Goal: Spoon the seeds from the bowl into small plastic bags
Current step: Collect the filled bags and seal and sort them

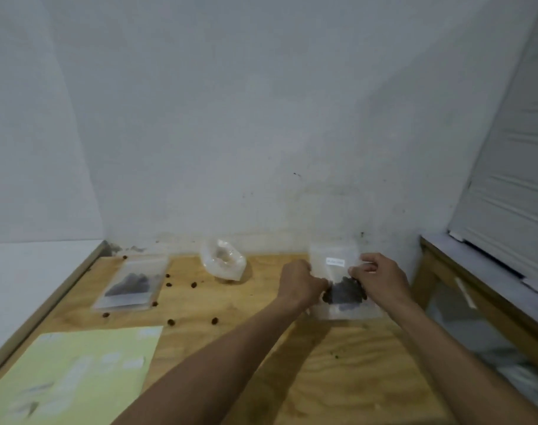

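- Forearms, both bare, fill the lower frame and reach out over the plywood table (261, 378).
- Yellow-green sheet (74, 375) lies at the near left corner, with pale label-like patches on it; too blurred to read.
- Filled flat bag (130, 285) lies at far left, dark seeds inside, well apart from both hands.
- Held bag (335, 265) stands upright at far right, white label on its face, dark seeds (344, 292) pooled at the bottom.
- Crumpled clear plastic (223, 263) sits by the wall, between the two bags; cannot tell if it's a bag stack or a wrapper.
- Left hand (300, 283) pinches the bag's left edge, fingers curled on it.
- Right hand (381, 279) pinches the right edge, same kind of grip.
- Step, my read: sealing or settling this bag. Keep it upright, press the top strip from one side across, don't squeeze the seed pile.
- Count: two seed bags, one plastic bundle, one sheet, roughly eight loose seeds (194, 284) scattered on the wood.
- No bowl or spoon in view.
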A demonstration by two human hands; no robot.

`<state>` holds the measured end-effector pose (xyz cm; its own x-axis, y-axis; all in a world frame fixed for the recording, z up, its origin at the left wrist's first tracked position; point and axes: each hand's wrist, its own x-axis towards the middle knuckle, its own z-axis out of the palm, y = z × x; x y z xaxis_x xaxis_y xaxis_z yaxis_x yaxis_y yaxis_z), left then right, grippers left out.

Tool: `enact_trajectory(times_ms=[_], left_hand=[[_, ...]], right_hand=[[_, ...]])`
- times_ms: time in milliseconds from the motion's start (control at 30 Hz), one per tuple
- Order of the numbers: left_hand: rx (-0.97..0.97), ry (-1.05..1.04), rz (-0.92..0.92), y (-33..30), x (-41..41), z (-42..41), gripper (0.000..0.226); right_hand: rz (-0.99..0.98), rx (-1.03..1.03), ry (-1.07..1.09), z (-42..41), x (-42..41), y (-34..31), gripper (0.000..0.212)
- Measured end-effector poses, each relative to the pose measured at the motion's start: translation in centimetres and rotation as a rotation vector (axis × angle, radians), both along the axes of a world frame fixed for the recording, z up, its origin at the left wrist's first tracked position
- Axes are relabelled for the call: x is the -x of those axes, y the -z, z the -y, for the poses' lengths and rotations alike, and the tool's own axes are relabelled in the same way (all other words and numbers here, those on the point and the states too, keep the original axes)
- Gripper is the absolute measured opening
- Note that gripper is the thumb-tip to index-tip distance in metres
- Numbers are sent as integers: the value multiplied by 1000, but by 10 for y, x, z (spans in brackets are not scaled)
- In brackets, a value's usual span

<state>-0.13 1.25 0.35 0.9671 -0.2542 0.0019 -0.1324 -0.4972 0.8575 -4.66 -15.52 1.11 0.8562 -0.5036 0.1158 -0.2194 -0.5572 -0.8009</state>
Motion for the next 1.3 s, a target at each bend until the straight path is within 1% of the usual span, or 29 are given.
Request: enact_trajectory(times_ms=[133,233,300,400,467,667,933,967,1000,1067,1133,1200,1300], left_hand=[[-136,61,-23,19,8,29,22],[-169,49,-71,27,4,38,29],[-161,53,-97,29,-1,41,30],[-156,47,-114,29,-7,43,27],[-159,34,-115,30,-10,44,27],[-138,-6,-114,37,-16,46,26],[-96,-17,-108,32,-13,45,25],[-95,-12,-106,30,-12,43,22],[-95,-8,-91,26,-10,40,23],[-72,-30,-41,15,-10,28,44],[-28,-81,6,4,-13,9,54],[9,-145,55,-10,-19,-17,50],[48,-253,155,-28,-26,-68,38]], right_hand=[[-155,129,46,21,7,25,52],[-239,127,56,27,7,40,57],[-250,130,52,30,4,45,52],[-227,166,41,33,-1,49,38],[-218,183,39,35,-5,50,36],[-239,253,-2,38,-18,53,47],[-260,352,-5,38,-22,51,47],[-251,364,13,36,-22,50,48],[-228,376,34,34,-23,47,49],[-143,372,47,23,-26,38,49],[-40,345,3,2,-34,23,47],[46,337,-57,-27,-45,7,43],[128,384,-149,-75,-64,-14,38]])
